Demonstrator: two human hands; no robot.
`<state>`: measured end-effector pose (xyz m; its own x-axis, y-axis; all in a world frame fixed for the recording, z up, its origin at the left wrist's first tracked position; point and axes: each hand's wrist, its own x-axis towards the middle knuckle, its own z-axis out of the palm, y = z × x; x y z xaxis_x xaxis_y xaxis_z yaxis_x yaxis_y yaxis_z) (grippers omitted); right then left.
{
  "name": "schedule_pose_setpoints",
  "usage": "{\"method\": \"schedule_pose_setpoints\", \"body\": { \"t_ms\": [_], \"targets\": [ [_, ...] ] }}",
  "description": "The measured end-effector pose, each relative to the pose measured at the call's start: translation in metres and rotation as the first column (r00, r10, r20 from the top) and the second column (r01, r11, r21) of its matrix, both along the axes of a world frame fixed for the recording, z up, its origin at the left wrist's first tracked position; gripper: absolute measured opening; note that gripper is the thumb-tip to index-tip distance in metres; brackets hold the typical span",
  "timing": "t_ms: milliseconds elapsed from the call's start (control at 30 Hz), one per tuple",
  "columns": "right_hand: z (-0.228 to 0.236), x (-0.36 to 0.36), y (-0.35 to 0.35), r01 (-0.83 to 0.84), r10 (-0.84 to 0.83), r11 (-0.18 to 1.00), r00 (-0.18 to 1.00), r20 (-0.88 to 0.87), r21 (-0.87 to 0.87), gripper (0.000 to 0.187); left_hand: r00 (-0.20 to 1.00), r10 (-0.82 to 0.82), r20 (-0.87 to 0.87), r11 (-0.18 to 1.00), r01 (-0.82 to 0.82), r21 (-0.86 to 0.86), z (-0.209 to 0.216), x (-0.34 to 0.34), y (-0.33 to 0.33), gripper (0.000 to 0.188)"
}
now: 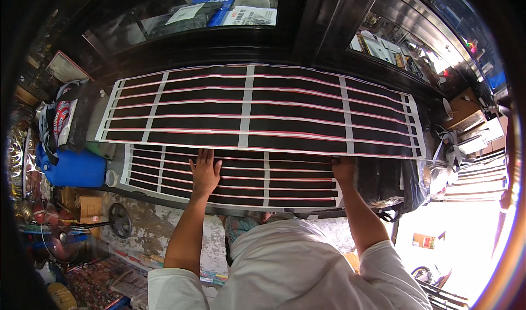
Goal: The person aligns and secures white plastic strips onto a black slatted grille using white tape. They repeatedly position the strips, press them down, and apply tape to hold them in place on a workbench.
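Lower sheet (241,182): could skew under uneven pushing!
Left hand (204,174): fingers spread on it.
Right hand (344,171): at its end, can't tell grip.
Upper sheet (296,108): may crease if snagged.

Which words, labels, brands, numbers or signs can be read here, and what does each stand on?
Exact wording is left out.
Bag at far left: red and white lettering.
White item, blue item at top: lettering, partly blurred.
Printed papers at upper right: too small to read.
Upper striped sheet, lower striped sheet: no lettering visible.
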<state>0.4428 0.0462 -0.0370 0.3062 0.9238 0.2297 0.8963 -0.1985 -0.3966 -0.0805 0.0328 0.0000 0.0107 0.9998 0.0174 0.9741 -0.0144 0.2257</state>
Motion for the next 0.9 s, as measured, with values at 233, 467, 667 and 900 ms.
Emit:
{"method": "schedule_pose_setpoints", "body": {
  "t_ms": [233, 467, 667, 900],
  "targets": [
    [-0.003, 0.008, -0.005, -0.072, 0.072, 0.997, 0.994, 0.087, -0.008, 0.036, 0.989, -0.145, -0.007, 0.989, 0.145, 0.008, 0.0, -0.017, 0.0, 0.062],
    [0.001, 0.02, -0.002, -0.128, 0.127, 0.984, 0.992, -0.02, -0.125, 0.041, 0.995, -0.08, -0.06, 0.986, 0.07, -0.15, -0.012, -0.022, -0.003, 0.065],
    [0.003, 0.016, -0.01, -0.105, 0.103, 0.994, 0.991, 0.087, 0.023, 0.043, 0.996, -0.05, -0.075, 0.99, 0.04, -0.139, -0.019, -0.02, -0.009, 0.066],
    [0.009, 0.016, -0.001, 0.107, -0.117, 0.94, 0.993, -0.012, -0.323, 0.047, 0.995, -0.059, -0.078, 0.986, 0.046, -0.162, -0.016, -0.024, -0.009, 0.067]
  ]
}}
